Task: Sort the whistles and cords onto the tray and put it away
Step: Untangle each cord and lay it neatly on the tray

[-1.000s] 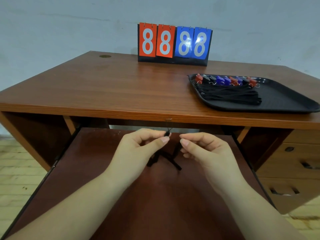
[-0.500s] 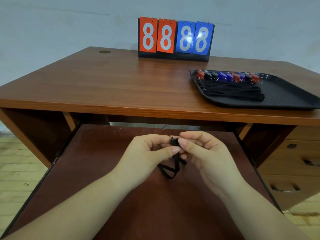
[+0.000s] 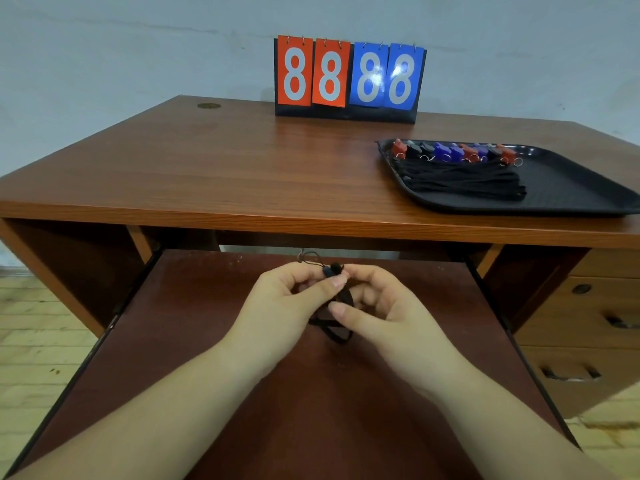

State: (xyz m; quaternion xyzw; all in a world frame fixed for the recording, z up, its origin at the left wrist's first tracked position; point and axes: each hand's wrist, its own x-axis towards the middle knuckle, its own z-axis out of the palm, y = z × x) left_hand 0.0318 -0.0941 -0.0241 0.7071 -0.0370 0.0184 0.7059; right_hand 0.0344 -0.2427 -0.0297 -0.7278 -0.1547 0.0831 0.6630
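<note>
Tabletop (image 3: pixel 214 174) carries the black tray (image 3: pixel 568 188) at its right, cut off by the frame edge. Tray holds a row of red, black and blue whistles (image 3: pixel 453 152) with a bundle of black cords (image 3: pixel 464 181) in front. Below, over the pull-out shelf (image 3: pixel 194 341): left hand (image 3: pixel 287 306) and right hand (image 3: pixel 384 313), fingers pinched on one black cord (image 3: pixel 337 299) (loops partly hidden behind the fingers).

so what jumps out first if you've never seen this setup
The red and blue flip scoreboard reading 8888 stands at the desk's back edge. Right of it, a black tray holds a row of whistles above bundled cords. Nearer, both hands pinch one black cord over the pull-out shelf.
</note>
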